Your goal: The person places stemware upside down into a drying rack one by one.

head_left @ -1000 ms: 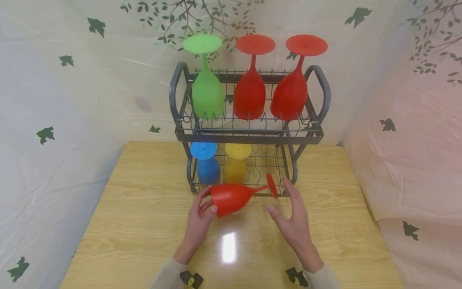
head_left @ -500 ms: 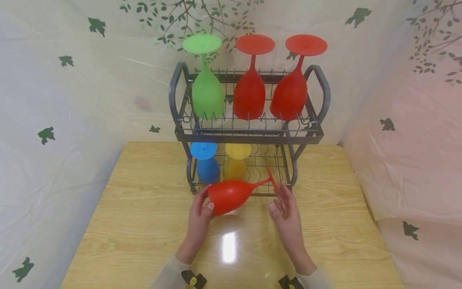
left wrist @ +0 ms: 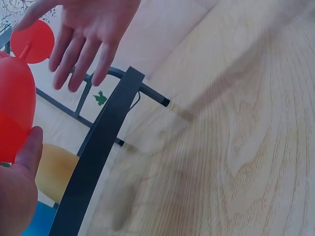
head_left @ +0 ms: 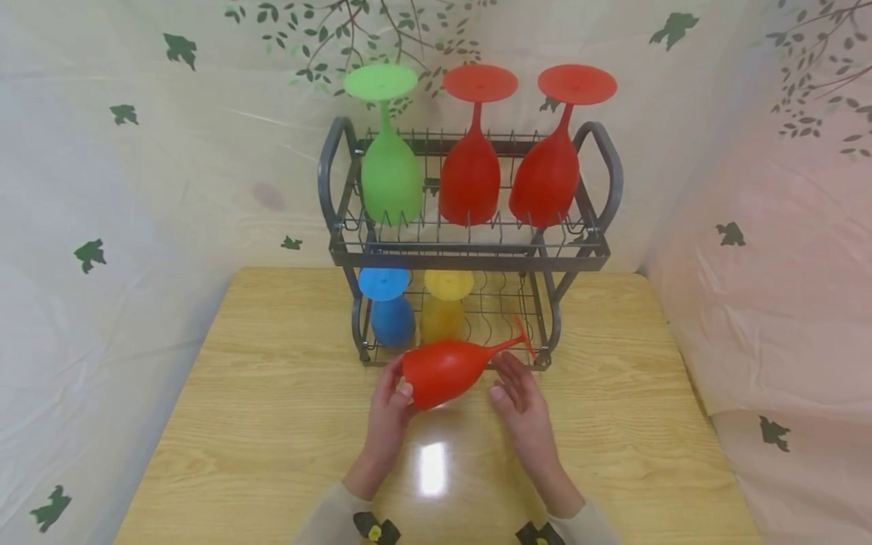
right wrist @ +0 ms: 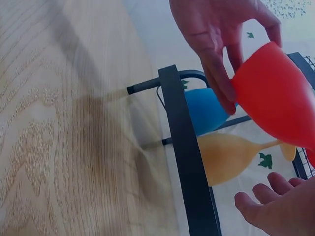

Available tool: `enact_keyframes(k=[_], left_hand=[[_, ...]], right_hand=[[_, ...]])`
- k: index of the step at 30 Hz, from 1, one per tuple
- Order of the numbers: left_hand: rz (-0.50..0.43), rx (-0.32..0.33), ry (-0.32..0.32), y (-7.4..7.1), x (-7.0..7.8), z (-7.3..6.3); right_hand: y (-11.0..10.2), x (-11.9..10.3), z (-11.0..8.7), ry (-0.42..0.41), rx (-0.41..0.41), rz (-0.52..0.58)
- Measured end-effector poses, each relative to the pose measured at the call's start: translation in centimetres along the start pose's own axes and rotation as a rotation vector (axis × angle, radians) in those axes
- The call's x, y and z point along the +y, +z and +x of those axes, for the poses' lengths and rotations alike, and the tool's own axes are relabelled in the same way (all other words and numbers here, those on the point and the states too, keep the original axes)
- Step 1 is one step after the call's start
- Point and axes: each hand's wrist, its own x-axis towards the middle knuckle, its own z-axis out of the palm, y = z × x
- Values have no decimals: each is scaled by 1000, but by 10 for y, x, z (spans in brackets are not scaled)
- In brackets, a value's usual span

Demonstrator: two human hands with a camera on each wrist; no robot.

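Note:
A red plastic wine glass (head_left: pixel 444 374) lies almost level in front of the rack, its rim to the left and its foot to the right. My left hand (head_left: pixel 387 425) grips the bowl at the rim, thumb on the near side. Just below the stem is my right hand (head_left: pixel 530 424), fingers spread and slightly bent. In the left wrist view the right hand (left wrist: pixel 93 37) appears apart from the glass. From the right wrist, the left fingers (right wrist: pixel 216 69) press against the bowl (right wrist: pixel 278 93).
A dark two-tier dish rack (head_left: pixel 470 261) stands behind the hands. Upside down on its top tier are a green glass (head_left: pixel 391 178) and two red glasses (head_left: pixel 470 178). A blue glass (head_left: pixel 393 319) and a yellow glass (head_left: pixel 443 319) sit below. Wooden table (head_left: pixel 272 424) underneath.
My right hand has moved left, from beyond the glass's foot to below its stem. The red glass has shifted slightly right and its stem end has tipped upward in view, still in the left hand.

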Motion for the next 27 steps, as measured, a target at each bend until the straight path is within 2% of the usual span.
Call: enact_keyframes(k=[8, 15, 19, 27], left_hand=[[-41, -1, -35, 9, -1, -1], [-41, -15, -36, 14, -4, -2], [-58, -20, -24, 16, -4, -3], [-16, -47, -20, 18, -4, -4]], right_hand=[[5, -2, 0, 52, -26, -32], [8, -1, 1, 109, -42, -7], [10, -1, 2, 116, -52, -9], [13, -2, 3, 117, -52, 0]])
